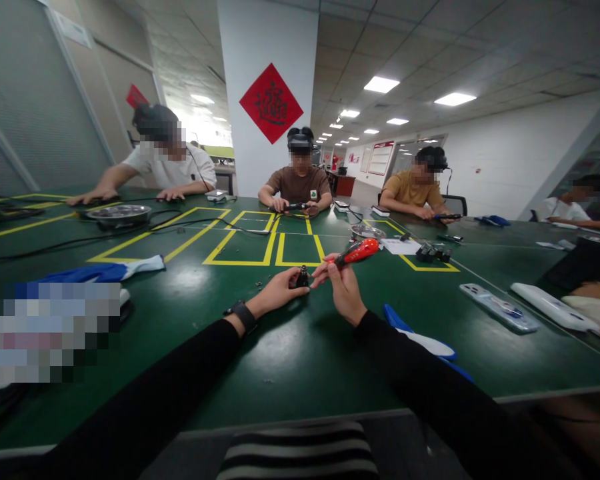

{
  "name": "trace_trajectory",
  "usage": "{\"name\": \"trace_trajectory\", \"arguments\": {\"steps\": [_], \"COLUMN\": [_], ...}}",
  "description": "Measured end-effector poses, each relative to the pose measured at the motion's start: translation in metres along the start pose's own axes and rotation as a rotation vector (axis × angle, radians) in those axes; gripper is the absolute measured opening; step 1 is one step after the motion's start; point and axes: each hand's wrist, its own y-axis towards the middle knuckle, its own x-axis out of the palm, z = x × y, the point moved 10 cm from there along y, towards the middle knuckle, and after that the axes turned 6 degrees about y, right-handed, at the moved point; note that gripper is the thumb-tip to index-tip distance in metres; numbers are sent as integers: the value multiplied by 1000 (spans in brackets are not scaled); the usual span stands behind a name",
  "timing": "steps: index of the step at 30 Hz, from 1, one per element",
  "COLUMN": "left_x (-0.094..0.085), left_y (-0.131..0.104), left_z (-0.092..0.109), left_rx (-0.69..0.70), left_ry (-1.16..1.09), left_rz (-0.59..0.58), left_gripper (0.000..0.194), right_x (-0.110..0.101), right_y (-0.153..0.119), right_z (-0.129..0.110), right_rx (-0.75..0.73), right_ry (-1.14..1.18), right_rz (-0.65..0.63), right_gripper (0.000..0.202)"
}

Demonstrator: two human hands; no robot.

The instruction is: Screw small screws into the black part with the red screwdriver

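Near the middle of the green table (275,373), my left hand (279,291) grips a small black part (303,276) that stands up between thumb and fingers. Just to its right, my right hand (344,287) holds a red and black electric screwdriver (359,253). Its handle end points up and right, and its front end slants down towards the left; the tip is hard to make out beside my fingers. Tiny pieces, possibly screws, (259,285) lie on the table left of my left hand.
Blue and white gloves (430,343) lie by my right forearm, another (145,265) at left. Phone (500,308) and white device (555,307) are right. Black parts (433,253), paper (400,247) and metal trays (120,215) sit farther back. Several people sit around, one opposite (297,180).
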Motion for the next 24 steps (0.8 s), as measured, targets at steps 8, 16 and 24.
{"name": "trace_trajectory", "arguments": {"steps": [8,16,24], "left_x": [0,2,3], "left_y": [1,3,2], "left_z": [-1,-1,-2], "left_rx": [-17,-47,-48], "left_ry": [-76,-166,-280], "left_rz": [-2,-23,-49], "left_gripper": [28,23,25], "right_x": [9,13,14], "right_y": [-1,-2,-3], "right_z": [-5,-9,-9], "right_rx": [-24,-35,-40], "right_ry": [-21,-65,-132], "right_rz": [-80,-111,-129], "right_gripper": [19,19,18]}}
